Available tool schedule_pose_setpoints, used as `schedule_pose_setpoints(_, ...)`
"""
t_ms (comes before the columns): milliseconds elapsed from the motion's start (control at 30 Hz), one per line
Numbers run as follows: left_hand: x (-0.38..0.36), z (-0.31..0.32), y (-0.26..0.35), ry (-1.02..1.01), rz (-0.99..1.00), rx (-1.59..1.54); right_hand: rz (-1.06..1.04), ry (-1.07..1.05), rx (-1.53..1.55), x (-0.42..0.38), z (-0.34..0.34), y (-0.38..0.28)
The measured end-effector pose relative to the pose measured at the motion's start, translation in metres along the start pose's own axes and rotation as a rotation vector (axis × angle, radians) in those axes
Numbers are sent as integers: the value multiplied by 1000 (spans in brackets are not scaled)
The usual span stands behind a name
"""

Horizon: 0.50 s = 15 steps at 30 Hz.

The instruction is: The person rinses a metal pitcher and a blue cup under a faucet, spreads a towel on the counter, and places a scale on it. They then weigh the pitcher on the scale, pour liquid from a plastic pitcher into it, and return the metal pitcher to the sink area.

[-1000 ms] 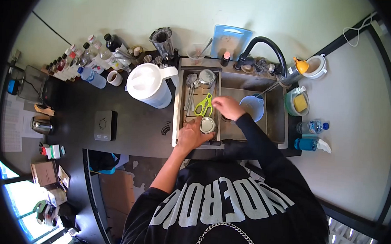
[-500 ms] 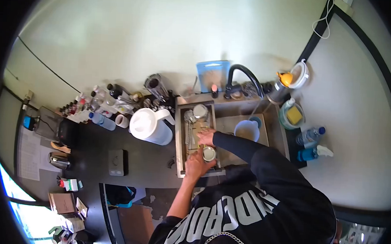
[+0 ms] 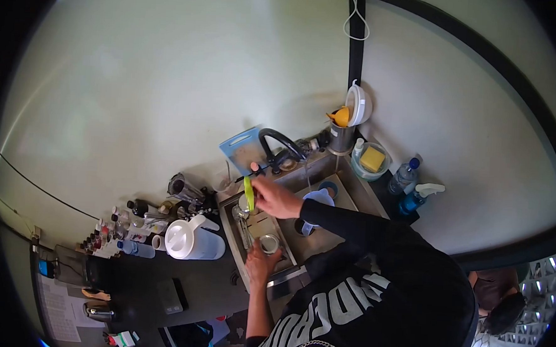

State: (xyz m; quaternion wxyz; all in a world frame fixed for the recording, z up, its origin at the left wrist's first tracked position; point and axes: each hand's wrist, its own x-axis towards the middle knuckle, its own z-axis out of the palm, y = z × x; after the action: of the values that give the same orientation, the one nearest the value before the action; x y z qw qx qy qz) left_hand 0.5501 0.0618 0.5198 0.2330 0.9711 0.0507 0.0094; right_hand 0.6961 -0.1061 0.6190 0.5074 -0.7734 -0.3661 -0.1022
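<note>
My left hand (image 3: 260, 265) is wrapped round a small round metal or glass container (image 3: 269, 243) at the front of the left sink compartment (image 3: 291, 253). My right hand (image 3: 278, 198), at the end of a black sleeve, grips a narrow yellow-green item (image 3: 248, 194) above the back of that compartment. Whether this item is a sponge or a tool cannot be made out. Below it lie a round lid-like piece (image 3: 246, 202) and metal utensils (image 3: 243, 230). A bluish-white jug (image 3: 321, 198) stands in the right basin under the black faucet (image 3: 280, 136), beside my right forearm.
Left of the sink stands a white-lidded pitcher (image 3: 196, 239), with bottles (image 3: 137, 249) beyond it. A blue cutting board (image 3: 244, 148) leans on the wall. At the right are a yellow sponge (image 3: 372, 159) in a bowl and a spray bottle (image 3: 413, 201). Another person (image 3: 495, 292) is at the lower right.
The view has turned and shifted. My right hand has come up from inside the left compartment and now shows the yellow-green item. My left hand still holds the round container.
</note>
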Motion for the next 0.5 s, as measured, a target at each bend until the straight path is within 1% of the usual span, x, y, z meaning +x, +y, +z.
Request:
schedule_pose_setpoints(33, 14, 0, -1, -7, -22, -3, 31, 131, 170, 3, -23, -15)
schedule_pose_setpoints(67, 28, 0, -1, -16, -45, -7, 0, 148, 176, 8, -53, -32)
schedule_pose_setpoints(100, 41, 2, -1, -23, -40, -16, 12, 159, 105, 13, -84, -46)
schedule_pose_setpoints(167, 66, 7, -2, -26, -54, 24, 10, 216, 165, 23, -143, -64)
schedule_pose_setpoints(200, 74, 12, -4, -28, -52, 14, -20, 225, 23, 28, -176, -65)
schedule_pose_setpoints(267, 88, 23, -9, -44, -64, 53, 147, 267, 36, 40, -238, -77)
schedule_pose_setpoints(300, 93, 27, -12, -77, -80, 47, 110, 290, 152, 46, -262, -47)
schedule_pose_setpoints(333, 96, 31, -16, -75, -77, 40, 108, 288, 145, 50, -282, -41)
schedule_pose_setpoints(400, 99, 38, -21, -21, -113, -25, 306, 248, 122, 55, -310, -36)
schedule_pose_setpoints(433, 97, 38, -20, -28, -134, -21, 302, 245, 116, 56, -318, -22)
schedule_pose_setpoints(467, 94, 44, -21, -23, -136, -28, 338, 332, 57, 56, -320, 0)
schedule_pose_setpoints(500, 91, 51, -24, 57, -121, -51, 371, 419, -1, 57, -321, 22)
